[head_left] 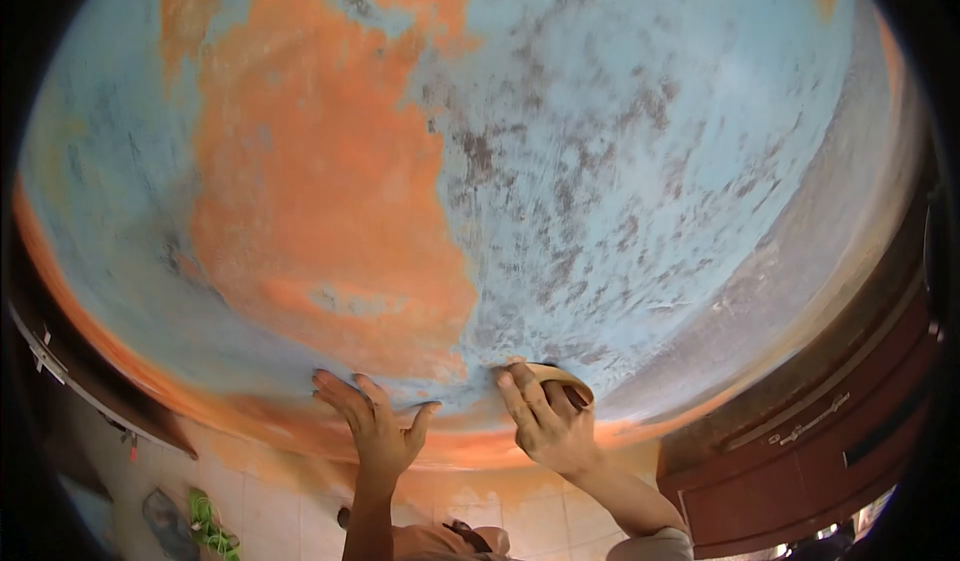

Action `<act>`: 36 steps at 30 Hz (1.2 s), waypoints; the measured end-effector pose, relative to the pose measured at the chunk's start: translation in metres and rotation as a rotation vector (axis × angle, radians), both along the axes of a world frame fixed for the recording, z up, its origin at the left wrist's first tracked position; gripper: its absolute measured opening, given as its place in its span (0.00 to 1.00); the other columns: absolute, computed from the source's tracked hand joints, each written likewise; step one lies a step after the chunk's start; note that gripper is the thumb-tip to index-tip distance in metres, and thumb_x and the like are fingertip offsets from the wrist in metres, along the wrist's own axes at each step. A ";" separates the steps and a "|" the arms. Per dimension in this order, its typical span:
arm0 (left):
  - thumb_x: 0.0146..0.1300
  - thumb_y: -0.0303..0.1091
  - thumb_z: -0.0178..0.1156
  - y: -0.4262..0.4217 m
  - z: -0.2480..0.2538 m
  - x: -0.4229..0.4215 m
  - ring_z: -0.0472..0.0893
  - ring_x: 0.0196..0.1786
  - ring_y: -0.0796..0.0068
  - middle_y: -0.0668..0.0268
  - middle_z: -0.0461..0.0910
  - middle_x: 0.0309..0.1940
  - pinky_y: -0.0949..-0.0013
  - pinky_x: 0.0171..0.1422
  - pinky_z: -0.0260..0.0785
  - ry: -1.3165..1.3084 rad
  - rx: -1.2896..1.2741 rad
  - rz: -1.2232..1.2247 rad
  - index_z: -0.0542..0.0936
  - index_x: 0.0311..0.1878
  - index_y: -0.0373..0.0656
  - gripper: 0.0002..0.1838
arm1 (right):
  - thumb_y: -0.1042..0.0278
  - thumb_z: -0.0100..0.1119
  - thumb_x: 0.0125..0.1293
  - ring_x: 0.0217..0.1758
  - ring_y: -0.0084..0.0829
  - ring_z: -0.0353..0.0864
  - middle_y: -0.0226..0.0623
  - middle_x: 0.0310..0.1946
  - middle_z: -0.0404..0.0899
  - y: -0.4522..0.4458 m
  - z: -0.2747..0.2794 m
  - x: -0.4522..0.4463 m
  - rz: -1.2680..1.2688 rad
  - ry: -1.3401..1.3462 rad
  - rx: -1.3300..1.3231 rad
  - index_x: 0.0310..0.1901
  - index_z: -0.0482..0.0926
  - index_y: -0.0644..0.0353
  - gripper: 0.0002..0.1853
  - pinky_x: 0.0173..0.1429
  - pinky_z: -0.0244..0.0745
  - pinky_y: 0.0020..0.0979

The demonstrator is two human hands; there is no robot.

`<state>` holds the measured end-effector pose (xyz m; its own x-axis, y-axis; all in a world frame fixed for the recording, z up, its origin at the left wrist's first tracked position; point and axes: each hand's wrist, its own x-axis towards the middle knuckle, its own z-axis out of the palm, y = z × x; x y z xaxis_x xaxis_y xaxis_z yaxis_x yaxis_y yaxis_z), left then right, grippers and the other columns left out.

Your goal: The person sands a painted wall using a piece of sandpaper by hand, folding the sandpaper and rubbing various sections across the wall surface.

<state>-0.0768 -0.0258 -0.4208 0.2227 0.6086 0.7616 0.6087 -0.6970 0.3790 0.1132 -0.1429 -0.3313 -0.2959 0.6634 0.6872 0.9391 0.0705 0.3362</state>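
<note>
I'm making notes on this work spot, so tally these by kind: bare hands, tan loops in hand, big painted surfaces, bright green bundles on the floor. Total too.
Bare hands: 2 (left hand, right hand)
Tan loop in hand: 1
Big painted surface: 1
Bright green bundle on the floor: 1
Total: 5

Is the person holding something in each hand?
No, the right hand holds a curled tan piece, while the left hand, fingers spread at the painted surface, shows nothing in it.
</note>
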 end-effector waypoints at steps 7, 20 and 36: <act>0.56 0.59 0.66 0.001 -0.006 0.000 0.28 0.73 0.23 0.28 0.23 0.71 0.20 0.67 0.26 -0.003 0.017 -0.001 0.34 0.76 0.41 0.62 | 0.80 0.51 0.51 0.32 0.36 0.77 0.43 0.62 0.73 -0.010 0.000 0.010 -0.028 -0.038 -0.060 0.65 0.69 0.60 0.34 0.38 0.70 0.42; 0.56 0.59 0.66 -0.004 -0.004 0.000 0.27 0.73 0.24 0.29 0.22 0.71 0.20 0.67 0.26 -0.010 0.006 0.018 0.33 0.77 0.42 0.62 | 0.81 0.53 0.46 0.30 0.34 0.75 0.46 0.61 0.73 0.007 -0.014 -0.033 -0.071 0.183 0.144 0.67 0.65 0.66 0.38 0.34 0.70 0.34; 0.59 0.59 0.64 -0.003 -0.008 -0.006 0.27 0.75 0.28 0.31 0.23 0.72 0.22 0.68 0.23 0.002 0.008 -0.014 0.35 0.77 0.42 0.59 | 0.87 0.48 0.53 0.67 0.71 0.62 0.81 0.62 0.57 0.016 -0.041 -0.070 -0.016 0.616 0.088 0.69 0.45 0.81 0.40 0.61 0.72 0.49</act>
